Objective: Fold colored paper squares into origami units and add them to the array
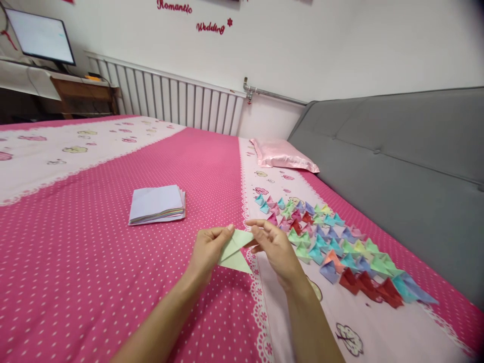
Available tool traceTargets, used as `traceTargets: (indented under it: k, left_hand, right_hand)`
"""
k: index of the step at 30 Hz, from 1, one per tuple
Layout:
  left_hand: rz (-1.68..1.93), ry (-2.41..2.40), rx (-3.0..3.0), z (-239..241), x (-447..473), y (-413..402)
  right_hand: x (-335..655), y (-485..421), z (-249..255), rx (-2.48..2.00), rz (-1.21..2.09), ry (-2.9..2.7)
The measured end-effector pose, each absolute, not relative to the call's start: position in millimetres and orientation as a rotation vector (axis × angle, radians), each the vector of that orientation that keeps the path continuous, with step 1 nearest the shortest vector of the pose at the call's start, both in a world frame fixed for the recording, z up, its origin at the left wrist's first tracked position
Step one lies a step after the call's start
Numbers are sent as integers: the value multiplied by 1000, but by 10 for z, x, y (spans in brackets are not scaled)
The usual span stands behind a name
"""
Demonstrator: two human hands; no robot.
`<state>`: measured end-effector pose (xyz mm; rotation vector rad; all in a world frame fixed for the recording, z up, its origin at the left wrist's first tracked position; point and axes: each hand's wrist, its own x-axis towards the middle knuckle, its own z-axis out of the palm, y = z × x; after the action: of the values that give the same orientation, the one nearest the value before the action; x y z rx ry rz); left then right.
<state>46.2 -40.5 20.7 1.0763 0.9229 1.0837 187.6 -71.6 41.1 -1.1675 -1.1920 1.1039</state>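
Note:
A pale green sheet of paper [235, 254], partly folded, is held above the bed between my two hands. My left hand [209, 248] pinches its left side, thumb on top. At the upper right corner, the thumb and fingers of my right hand [273, 248] close on the paper's edge; some of those fingertips are hidden behind it. To the right lie many small folded paper boats [328, 242] in rows, in blue, green, pink, red, orange and yellow. A stack of coloured paper [157, 204], white or pale lilac on top, rests on the bed ahead of my left hand.
A pink dotted bedspread [94, 282] covers the bed. A pink pillow [283, 154] lies near the grey padded headboard [408, 151]. Beyond the bed are a white radiator [170, 93] and a desk [81, 91] with a monitor [41, 38].

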Motion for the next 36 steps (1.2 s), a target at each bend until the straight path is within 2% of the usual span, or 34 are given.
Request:
traceTargets:
  k: [12, 20, 28, 32, 36]
  left_hand:
    - [1022, 842, 1169, 229, 466, -439]
    - [985, 825, 913, 252, 458, -429]
    - [955, 831, 636, 285, 445, -383]
    - [914, 792, 632, 280, 457, -415]
    - [780, 747, 793, 236, 452, -416]
  right_hand:
    - [1850, -687, 348, -1135, 1083, -1127]
    - [1925, -712, 405, -1135, 1072, -1314]
    - [1993, -806, 516, -1093, 716, -1730]
    - [1954, -765, 488, -1110, 524, -1731]
    - [1958, -731, 457, -1095, 505, -1631]
